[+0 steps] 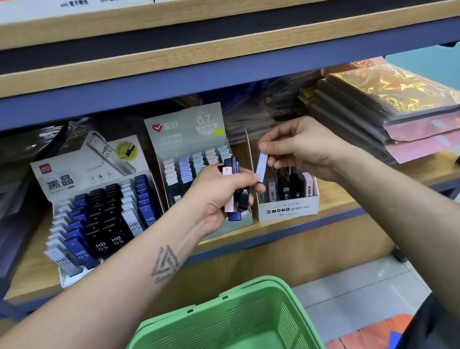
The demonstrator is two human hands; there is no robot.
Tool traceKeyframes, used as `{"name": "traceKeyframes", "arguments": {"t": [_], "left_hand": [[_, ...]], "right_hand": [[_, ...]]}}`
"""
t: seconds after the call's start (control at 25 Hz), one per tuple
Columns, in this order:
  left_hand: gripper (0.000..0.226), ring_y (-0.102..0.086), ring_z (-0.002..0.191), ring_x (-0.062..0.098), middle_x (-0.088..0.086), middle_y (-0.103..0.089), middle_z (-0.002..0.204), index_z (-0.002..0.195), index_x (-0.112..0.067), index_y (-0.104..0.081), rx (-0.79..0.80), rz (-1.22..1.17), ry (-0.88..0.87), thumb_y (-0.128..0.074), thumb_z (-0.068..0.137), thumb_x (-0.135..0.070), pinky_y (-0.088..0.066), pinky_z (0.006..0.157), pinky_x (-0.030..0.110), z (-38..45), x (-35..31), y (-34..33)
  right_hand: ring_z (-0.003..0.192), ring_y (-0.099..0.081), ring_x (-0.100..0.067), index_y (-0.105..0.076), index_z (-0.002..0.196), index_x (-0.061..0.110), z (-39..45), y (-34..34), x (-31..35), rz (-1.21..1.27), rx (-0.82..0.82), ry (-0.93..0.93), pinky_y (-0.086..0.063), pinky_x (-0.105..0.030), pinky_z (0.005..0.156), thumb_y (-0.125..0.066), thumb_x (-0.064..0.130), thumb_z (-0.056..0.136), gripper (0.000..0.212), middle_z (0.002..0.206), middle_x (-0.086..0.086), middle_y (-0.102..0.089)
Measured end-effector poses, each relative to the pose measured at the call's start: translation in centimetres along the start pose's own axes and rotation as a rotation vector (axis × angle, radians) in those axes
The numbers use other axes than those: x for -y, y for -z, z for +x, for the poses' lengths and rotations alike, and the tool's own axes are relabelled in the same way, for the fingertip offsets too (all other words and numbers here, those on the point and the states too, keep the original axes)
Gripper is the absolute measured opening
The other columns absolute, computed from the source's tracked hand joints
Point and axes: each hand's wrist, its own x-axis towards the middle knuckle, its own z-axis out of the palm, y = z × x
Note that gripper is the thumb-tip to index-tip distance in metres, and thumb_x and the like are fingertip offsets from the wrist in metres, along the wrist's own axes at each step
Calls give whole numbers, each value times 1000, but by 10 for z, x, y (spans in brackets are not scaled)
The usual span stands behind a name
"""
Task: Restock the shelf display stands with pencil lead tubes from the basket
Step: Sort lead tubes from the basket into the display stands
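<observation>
My left hand (219, 193) grips a bunch of pencil lead tubes (237, 191), pink, black and dark blue, in front of the grey 0.7 display stand (188, 138). My right hand (301, 146) pinches one light blue tube (261, 167) just above the white MONO graph MG stand (288, 209), which holds several dark and pink tubes. On the left, the white HB 0.5 stand (55, 181) is packed with blue, black and white tubes. Below my arms sits the green basket (291, 322); its visible floor is bare.
The stands sit on a wooden shelf (372, 189) with a blue metal frame. Stacked plastic-wrapped packs (408, 107) lie at the right, dark wrapped goods at the left and behind. An upper shelf board (206, 53) overhangs. Grey floor tiles show at lower right.
</observation>
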Motion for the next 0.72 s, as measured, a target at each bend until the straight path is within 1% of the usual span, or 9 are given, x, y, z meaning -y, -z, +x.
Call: {"name": "traceKeyframes", "arguments": {"t": [0.12, 0.2, 0.32, 0.4, 0.48, 0.6, 0.72], "left_hand": [[7, -56, 51, 21, 28, -74, 88, 90, 0, -66, 5, -5, 1, -72, 87, 1, -49, 54, 28, -2, -2, -2], [7, -56, 51, 20, 27, -74, 87, 89, -1, -66, -4, -8, 1, -72, 87, 1, -49, 52, 28, -3, -3, -2], [6, -56, 50, 20, 25, -74, 84, 93, 0, -66, -29, -18, 22, -70, 89, 1, -47, 53, 29, -3, -3, -5], [9, -55, 50, 20, 25, -73, 83, 97, 3, -65, -39, -28, 43, -70, 89, 1, -45, 54, 29, -1, -2, -5], [12, -56, 50, 20, 25, -73, 83, 99, 4, -65, -37, -26, 52, -71, 88, 2, -45, 53, 29, 2, -2, -5], [8, -56, 50, 20, 22, -74, 81, 94, 2, -66, -50, 5, 42, -71, 88, 1, -46, 53, 29, 5, -2, -6], [5, -57, 51, 21, 21, -75, 80, 89, -2, -67, -67, 58, 34, -72, 87, 0, -43, 60, 32, 7, -2, -8]], "right_hand": [[61, -66, -15, -73, 92, 1, -2, -1, 3, -19, 16, 33, -54, -20, 56, -82, 17, 79, 23, 70, -9, -72], [59, -67, -15, -70, 88, 1, -3, -2, 4, -45, 1, 49, -53, -19, 53, -82, 21, 78, 25, 69, -10, -72], [62, -70, -14, -68, 91, -4, -5, 0, 4, -29, 8, 66, -55, -18, 57, -78, 14, 84, 22, 71, -11, -74], [71, -74, -18, -69, 99, -6, -6, 4, 4, 16, 38, 44, -57, -19, 63, -73, 3, 88, 15, 80, -16, -76], [80, -76, -23, -70, 104, -6, -7, 10, 6, 6, 56, 38, -59, -21, 67, -70, -4, 87, 16, 87, -18, -76], [84, -76, -27, -72, 102, -3, -6, 15, 8, -76, 69, 74, -60, -24, 69, -74, -2, 85, 17, 90, -19, -76], [80, -75, -25, -75, 97, 3, -5, 16, 11, -216, 48, 121, -60, -27, 69, -80, 2, 82, 15, 86, -15, -76]]}}
